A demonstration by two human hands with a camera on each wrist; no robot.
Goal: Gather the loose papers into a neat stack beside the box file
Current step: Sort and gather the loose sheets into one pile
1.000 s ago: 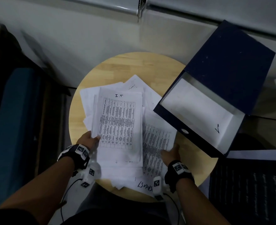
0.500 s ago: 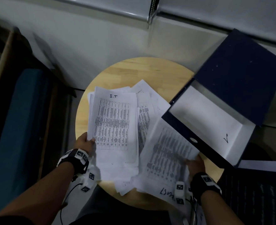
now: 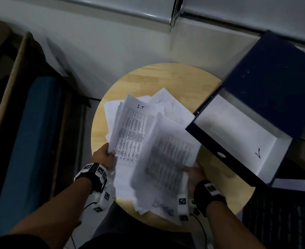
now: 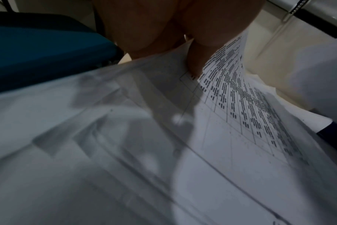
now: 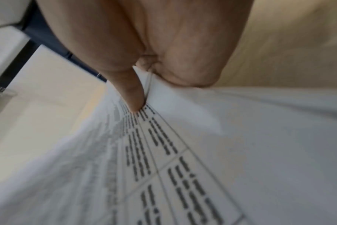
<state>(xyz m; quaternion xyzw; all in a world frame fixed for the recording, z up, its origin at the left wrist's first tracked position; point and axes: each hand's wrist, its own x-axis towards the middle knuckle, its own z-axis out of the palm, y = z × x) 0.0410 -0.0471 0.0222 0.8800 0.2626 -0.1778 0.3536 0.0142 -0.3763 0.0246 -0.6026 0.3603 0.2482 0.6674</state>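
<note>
- The round wooden table [image 3: 168, 78] fills the middle of the head view; pale grain shows bare at its upper part.
- The box file [image 3: 266, 97] — dark blue, rigid, lid thrown open, white inside — sits at the upper right, overhanging the table's right edge.
- The loose papers [image 3: 168, 108] lie fanned at centre, just left of the file; thin white sheets, some printed with tables, corners splayed.
- Half a second ago my right-hand bundle lay low by the file; now it has swung up and left, blurred, over the "I.T" sheet [image 3: 130, 130] — the two halves are merging, I judge.
- My left hand [image 3: 103, 156] pinches the lower-left edge of the I.T sheets.
- My right hand [image 3: 195, 174] grips its bundle [image 3: 166, 159], thumb on top.
</note>
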